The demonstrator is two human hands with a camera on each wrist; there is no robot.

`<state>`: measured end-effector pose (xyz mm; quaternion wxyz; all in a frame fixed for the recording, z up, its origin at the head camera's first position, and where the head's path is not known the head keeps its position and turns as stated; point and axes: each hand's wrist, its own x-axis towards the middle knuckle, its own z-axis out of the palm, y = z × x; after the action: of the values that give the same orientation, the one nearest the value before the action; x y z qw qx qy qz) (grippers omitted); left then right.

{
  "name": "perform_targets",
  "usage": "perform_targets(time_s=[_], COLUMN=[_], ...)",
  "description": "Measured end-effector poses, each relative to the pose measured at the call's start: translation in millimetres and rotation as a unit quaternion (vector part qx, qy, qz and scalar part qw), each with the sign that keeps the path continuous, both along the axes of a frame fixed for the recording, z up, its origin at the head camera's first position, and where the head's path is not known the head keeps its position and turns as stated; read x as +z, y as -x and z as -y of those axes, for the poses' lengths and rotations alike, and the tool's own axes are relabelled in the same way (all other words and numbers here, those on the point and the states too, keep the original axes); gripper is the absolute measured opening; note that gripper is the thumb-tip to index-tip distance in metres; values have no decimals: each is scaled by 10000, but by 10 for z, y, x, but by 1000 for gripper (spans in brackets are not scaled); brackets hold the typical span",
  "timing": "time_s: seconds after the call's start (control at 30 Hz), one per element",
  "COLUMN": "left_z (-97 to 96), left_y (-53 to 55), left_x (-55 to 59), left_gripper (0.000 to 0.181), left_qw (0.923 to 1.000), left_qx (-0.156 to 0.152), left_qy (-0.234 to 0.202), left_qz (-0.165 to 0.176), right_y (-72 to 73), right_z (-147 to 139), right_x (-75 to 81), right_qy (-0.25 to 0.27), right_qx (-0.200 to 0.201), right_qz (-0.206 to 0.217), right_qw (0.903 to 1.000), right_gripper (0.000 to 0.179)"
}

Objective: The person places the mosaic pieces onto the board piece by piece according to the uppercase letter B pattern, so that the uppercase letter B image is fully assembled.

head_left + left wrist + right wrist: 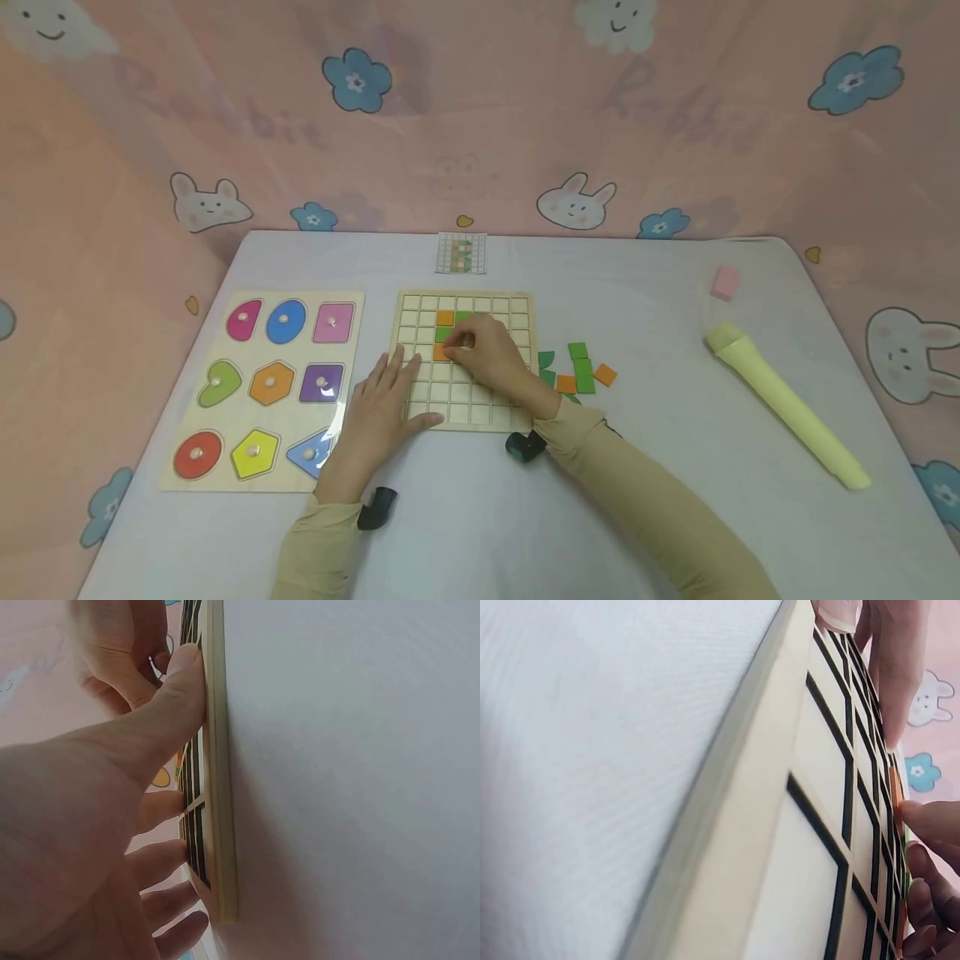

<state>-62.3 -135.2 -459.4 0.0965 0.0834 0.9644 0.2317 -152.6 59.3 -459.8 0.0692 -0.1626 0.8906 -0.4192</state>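
Observation:
A wooden grid board [465, 419] lies on the table, with orange and green square tiles in a column of its cells. Over the board, my right hand [491, 354] has its fingers curled and pinches at an orange tile [439, 352] with thumb and fingertip. That orange tile [895, 796] shows at the thumb's tip in the right wrist view. A green tile [442, 334] and another orange tile [446, 317] sit above it. My left hand [381, 410] rests on the board's left side, fingers spread and thumb on the near edge [217, 750].
Loose green tiles [583, 375] and orange tiles [605, 374] lie right of the board, beside my right forearm. A knobbed shape puzzle [258, 412] stands at left. Behind the board is a small pattern card [461, 253]. A yellow tube-like object [787, 404] and pink block [724, 282] lie at right.

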Motion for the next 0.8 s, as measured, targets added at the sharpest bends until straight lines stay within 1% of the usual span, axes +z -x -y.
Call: perform_targets(time_s=[0.13,0.3,0.4,0.53,0.7,0.8], left_z=[-3,-3,-9,-14,-21,-26], left_y=[2,3,4,3,2,2], left_x=[10,1,-5,-13,-16,-13], left_gripper=[93,95,96,96,97,96], left_qw=[10000,10000,10000,10000,10000,10000], left_qx=[-6,28,38,47,64,71], left_qy=[7,-1,2,-2,25,39], left_qz=[-6,15,7,-21,14,-8], right_y=[-3,-16,-12,-6,0,5], right_z=[-34,-180,-317,-518,-762,-922], right_x=[0,1,-4,-8,-8,24], right_qy=[43,-140,-214,-272,-535,-750], right_qx=[100,135,141,198,344,444], right_qz=[73,97,35,51,97,285], right_qw=[9999,9998,9997,9994,9979,9958], right_gripper=[4,11,15,21,30,39])
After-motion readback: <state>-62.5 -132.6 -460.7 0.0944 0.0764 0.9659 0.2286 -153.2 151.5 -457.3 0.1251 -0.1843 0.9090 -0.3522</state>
